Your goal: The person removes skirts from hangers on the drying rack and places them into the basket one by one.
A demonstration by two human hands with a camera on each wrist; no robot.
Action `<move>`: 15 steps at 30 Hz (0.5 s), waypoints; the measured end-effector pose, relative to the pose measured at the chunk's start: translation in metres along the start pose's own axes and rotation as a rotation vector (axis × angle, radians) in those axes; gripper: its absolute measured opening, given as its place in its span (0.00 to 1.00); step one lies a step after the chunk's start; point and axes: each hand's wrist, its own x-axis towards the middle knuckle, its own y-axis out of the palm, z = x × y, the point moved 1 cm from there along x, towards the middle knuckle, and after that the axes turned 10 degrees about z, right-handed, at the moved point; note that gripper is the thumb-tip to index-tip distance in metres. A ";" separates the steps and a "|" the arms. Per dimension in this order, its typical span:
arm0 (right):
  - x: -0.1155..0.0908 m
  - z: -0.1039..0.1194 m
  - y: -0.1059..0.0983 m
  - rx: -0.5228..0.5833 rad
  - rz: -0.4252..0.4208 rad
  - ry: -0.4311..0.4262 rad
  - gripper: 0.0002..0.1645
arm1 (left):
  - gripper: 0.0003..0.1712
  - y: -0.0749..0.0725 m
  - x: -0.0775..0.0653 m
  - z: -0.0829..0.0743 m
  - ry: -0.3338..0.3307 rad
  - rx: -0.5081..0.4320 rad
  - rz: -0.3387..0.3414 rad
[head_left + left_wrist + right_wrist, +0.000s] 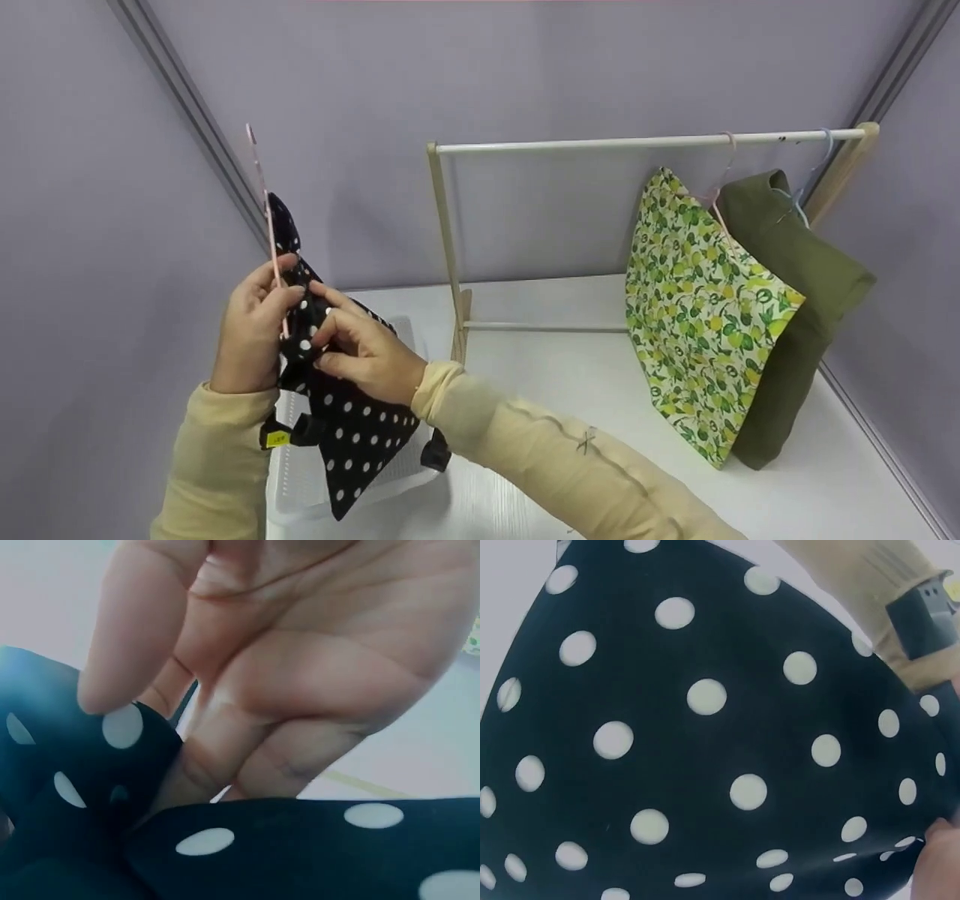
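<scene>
Risking a slip, you hold a pink hanger (271,232) between the thumb and fingers of your left grip (251,326) while your right grip (367,349), its fingers curled, pinches a black polka-dot cloth (356,442) bunched beside it. The likeliest trouble: the cloth's free corner hangs down over a white basket (283,476), and that weight could drag the upper folds from under your fingertips if either of the 2 pinches loosens. The hanger, thin and held along its lower stretch with the hook well above, could also swivel in your left grip. If more cloth gathers on 1 side, the piece may sit lopsided. Snagging on the black wrist device (306,429) at your left sleeve, near the folds, looks a smaller hazard.

The cloth lies at both grips: its gathered part runs along the hanger just right of your left grip, a folded end rises above those fingers, and the widest spread drops below your right grip. Whether it wraps the hanger's bar, you cannot tell from here. Well apart to the right, a lemon-print cloth (705,330) and an olive garment (795,270) hang from a rack (570,143) on the worktop (555,367).
</scene>
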 end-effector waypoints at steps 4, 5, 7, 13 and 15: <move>-0.010 -0.036 0.001 -0.024 -0.013 0.052 0.07 | 0.28 0.002 0.000 0.013 -0.046 0.179 0.024; -0.013 -0.043 0.002 -0.026 -0.015 0.073 0.07 | 0.28 0.002 -0.001 0.017 -0.059 0.220 0.033; -0.022 -0.056 0.004 -0.023 -0.017 0.117 0.07 | 0.28 0.004 -0.002 0.027 -0.078 0.299 0.054; -0.049 -0.082 0.013 0.008 -0.045 0.248 0.06 | 0.24 0.010 -0.001 0.055 -0.073 0.415 0.038; -0.056 -0.087 0.015 0.003 -0.054 0.259 0.05 | 0.23 0.011 -0.001 0.062 -0.065 0.419 0.018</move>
